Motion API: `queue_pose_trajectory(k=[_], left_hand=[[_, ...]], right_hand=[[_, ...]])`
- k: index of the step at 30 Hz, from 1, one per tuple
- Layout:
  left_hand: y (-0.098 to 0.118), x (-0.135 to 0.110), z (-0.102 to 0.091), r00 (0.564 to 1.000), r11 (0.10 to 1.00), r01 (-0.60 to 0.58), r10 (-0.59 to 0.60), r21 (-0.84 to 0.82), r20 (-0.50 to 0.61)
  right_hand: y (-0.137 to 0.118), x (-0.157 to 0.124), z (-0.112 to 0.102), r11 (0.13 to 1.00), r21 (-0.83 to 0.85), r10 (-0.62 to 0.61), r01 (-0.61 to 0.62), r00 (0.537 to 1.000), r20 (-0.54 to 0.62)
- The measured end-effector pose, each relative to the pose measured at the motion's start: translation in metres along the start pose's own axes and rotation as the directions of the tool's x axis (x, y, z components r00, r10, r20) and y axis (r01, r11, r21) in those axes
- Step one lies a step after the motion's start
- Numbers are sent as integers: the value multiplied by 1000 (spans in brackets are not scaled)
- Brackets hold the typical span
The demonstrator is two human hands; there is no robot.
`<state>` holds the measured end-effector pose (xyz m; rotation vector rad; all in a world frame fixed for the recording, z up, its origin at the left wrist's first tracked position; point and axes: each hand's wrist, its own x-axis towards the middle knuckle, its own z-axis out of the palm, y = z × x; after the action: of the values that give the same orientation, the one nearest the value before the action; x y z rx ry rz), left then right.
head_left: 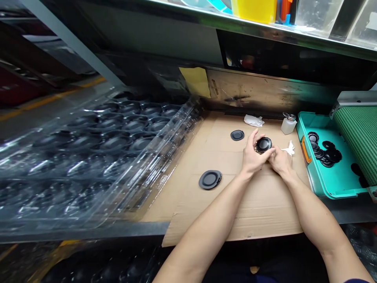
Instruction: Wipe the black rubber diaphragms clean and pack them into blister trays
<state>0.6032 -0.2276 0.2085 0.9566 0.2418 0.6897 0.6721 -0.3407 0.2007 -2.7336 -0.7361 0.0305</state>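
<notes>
My left hand [252, 156] has its thumb and fingers closed around the rim of a glossy black round cap [264, 144], which is tilted toward me. Against the cap's lower right edge, my right hand [279, 159] has its fingers curled in. A crumpled white cloth [289, 148] sticks out beside the right hand, apparently gripped in it; the fingertips are hidden. Two flat black round pieces lie on the cardboard to the left: a smaller disc [237, 135] farther off and a larger disc [210, 179] nearer.
A teal bin [326, 184] with several black caps stands right, beside a green conveyor belt [359, 133]. Behind my hands are a small pump bottle [288, 125] and another white cloth [253, 120]. Clear plastic trays [88, 169] with black parts fill the left. A shelf [265, 29] hangs overhead.
</notes>
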Motion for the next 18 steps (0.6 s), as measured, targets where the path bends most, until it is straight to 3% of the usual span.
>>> queue_pose_trajectory(k=[5, 9, 12, 15, 18], left_hand=[[9, -12, 5, 1000, 1000, 18, -19, 19, 18], [6, -10, 1, 995, 995, -53, 45, 89, 88], [3, -8, -1, 991, 988, -90, 77, 126, 105], [3, -6, -2, 986, 953, -161, 148, 256, 72], [0, -3, -3, 954, 791, -301, 246, 532, 175]], right_hand=[[2, 0, -1, 997, -16, -76, 77, 996, 50], [2, -2, -7, 994, -19, -105, 107, 992, 73], [6, -3, -13, 995, -50, -85, 81, 993, -85], [12, -1, -17, 991, -118, 21, -58, 956, -292], [19, 3, -17, 972, -158, 113, -175, 934, -338]])
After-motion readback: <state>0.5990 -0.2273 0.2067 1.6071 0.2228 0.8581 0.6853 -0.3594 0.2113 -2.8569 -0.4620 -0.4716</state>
